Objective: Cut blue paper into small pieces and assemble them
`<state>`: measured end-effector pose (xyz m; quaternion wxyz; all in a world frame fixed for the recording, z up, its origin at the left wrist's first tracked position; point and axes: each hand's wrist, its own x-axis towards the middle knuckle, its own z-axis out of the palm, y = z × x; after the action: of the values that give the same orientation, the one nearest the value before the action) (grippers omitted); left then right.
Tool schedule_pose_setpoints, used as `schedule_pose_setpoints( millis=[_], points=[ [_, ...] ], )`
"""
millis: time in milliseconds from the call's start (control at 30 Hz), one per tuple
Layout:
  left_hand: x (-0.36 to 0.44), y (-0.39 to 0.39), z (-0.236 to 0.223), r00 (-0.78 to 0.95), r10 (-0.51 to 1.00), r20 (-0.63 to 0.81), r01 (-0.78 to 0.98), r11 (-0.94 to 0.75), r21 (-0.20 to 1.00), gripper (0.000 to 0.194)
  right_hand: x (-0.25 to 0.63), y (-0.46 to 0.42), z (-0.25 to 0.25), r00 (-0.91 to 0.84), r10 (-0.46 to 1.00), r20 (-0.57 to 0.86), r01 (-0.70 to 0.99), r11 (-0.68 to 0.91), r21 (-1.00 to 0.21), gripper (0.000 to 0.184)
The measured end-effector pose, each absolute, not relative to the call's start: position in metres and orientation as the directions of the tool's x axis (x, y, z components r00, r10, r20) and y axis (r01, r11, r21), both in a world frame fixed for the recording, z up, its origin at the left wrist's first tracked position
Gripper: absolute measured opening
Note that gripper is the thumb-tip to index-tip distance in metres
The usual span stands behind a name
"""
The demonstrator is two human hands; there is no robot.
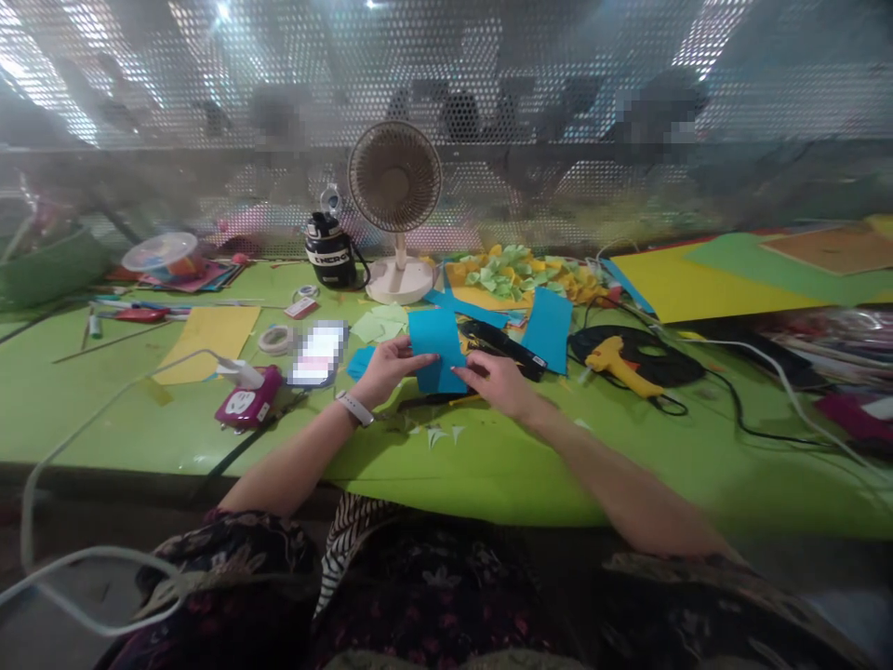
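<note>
A folded or stacked piece of blue paper (pixel 436 337) is held up over the table between both hands. My left hand (pixel 392 366) pinches its left side, thumb across the front. At its lower right edge, the fingers of my right hand (pixel 497 380) grip the paper. Just behind the right hand lies a black stapler (pixel 503 348). Another blue paper piece (pixel 548 331) rests to the right of it. Small pale paper scraps (pixel 436 435) are scattered on the green tabletop (pixel 516 465) in front of the hands.
A yellow glue gun (pixel 623 368) lies on a dark round plate at right. Behind stand a desk fan (pixel 394 186) and a black bottle (pixel 330 253). Left are a phone (pixel 318 354), tape roll (pixel 276 340) and purple power adapter (pixel 247 400). Cut green and yellow paper (pixel 520 270) is piled behind.
</note>
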<state>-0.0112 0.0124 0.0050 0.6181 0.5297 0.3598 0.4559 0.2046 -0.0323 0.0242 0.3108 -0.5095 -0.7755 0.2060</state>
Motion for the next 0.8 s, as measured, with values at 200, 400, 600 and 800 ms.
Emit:
schedule_pose_setpoints(
  millis=[200,400,600,800],
  points=[
    [-0.021,0.021,0.018,0.150,0.988,0.023,-0.307,0.025,0.951,0.042,0.208,-0.026,0.020,-0.226,0.940,0.257,0.585,0.342,-0.736,0.051],
    [-0.031,0.031,0.030,0.138,0.989,0.045,-0.429,0.019,0.903,0.052,0.206,-0.014,0.028,-0.246,0.951,0.185,0.467,0.284,-0.837,0.057],
    [-0.030,0.042,0.023,0.053,0.978,-0.203,-0.350,0.209,0.913,0.057,0.198,-0.015,0.040,-0.318,0.923,0.218,0.517,0.362,-0.776,0.054],
    [-0.029,0.039,0.021,0.341,0.908,-0.244,-0.303,0.351,0.886,0.050,0.190,-0.010,0.040,-0.418,0.893,0.164,0.505,0.379,-0.775,0.054]
  ],
)
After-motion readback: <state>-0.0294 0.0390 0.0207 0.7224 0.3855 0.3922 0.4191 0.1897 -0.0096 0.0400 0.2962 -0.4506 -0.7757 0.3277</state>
